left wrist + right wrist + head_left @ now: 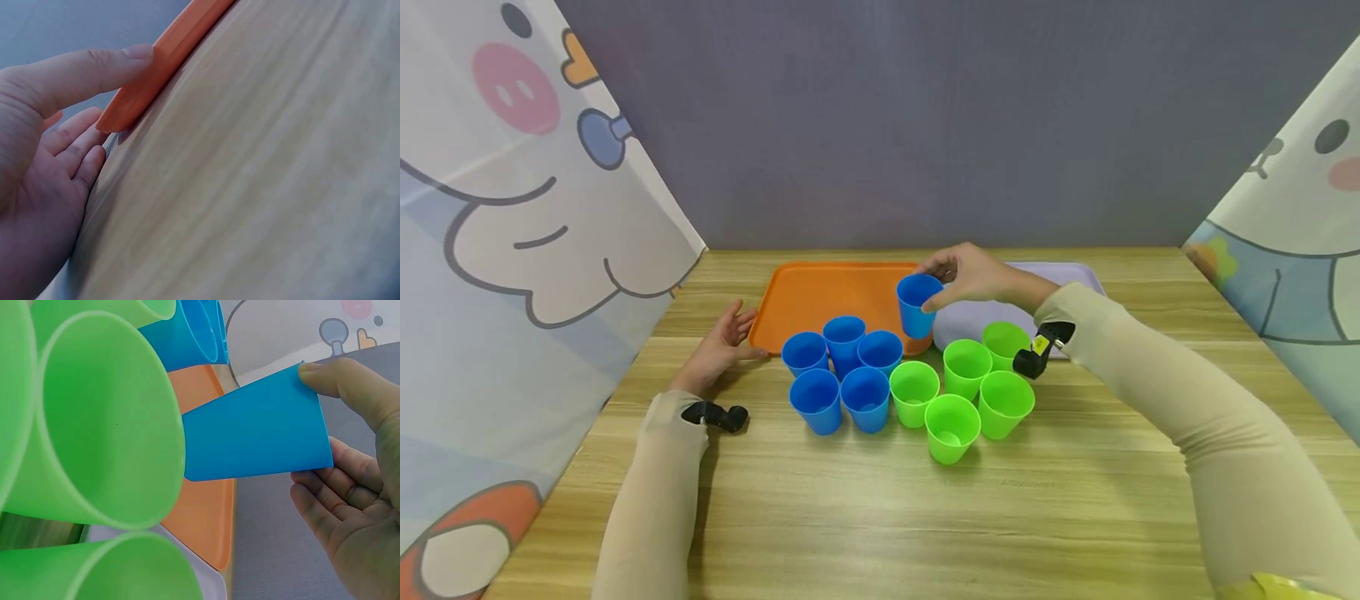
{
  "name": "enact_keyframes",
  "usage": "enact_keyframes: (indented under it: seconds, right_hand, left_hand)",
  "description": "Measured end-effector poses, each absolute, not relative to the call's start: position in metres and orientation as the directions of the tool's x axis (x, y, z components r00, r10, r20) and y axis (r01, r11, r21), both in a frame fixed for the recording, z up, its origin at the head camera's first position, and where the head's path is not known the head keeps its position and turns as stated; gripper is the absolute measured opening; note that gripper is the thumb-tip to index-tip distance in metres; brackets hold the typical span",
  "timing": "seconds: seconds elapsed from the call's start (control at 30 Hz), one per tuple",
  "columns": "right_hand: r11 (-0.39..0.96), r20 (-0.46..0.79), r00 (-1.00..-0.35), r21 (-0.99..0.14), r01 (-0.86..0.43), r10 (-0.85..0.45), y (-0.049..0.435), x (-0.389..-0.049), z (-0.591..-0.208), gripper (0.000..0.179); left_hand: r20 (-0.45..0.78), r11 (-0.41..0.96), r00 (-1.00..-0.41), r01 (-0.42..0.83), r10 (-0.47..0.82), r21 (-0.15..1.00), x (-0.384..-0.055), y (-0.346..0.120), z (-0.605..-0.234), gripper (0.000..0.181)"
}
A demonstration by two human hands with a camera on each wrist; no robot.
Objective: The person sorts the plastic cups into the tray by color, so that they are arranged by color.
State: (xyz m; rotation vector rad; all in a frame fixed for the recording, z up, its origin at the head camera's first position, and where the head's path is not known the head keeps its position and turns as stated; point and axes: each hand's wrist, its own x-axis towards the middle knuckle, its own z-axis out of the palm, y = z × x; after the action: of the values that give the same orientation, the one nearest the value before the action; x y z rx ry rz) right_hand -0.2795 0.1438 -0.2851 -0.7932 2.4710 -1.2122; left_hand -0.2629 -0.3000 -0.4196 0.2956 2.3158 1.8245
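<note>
My right hand (976,273) holds a blue cup (917,305) by its rim, thumb on the near side and fingers at the far side. The cup is upright over the orange tray's right end; the right wrist view also shows the blue cup (259,428) pinched at its wide end. My left hand (718,348) rests at the near left corner of the orange tray (820,296), its thumb straight along the tray's rim (150,75) and its fingers loosely extended beside the corner. Several blue cups (816,400) stand in front of that tray.
Several green cups (951,429) stand right of the blue ones, close under my right wrist. A pale purple tray (1060,271) lies beside the orange one, partly hidden by my right hand and the cups. A grey wall (925,125) rises behind the wooden table (850,525).
</note>
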Motion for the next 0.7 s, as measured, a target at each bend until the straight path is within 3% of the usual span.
enact_keyframes:
  seconds: [0.7]
  right_hand:
    - [0.518,0.003,-0.850,-0.792,-0.323,-0.526,0.130,-0.300,-0.280,0.052]
  left_hand:
    - [-0.003,0.215,-0.964,0.056,0.265,0.975,-0.264,-0.301,-0.422,0.109]
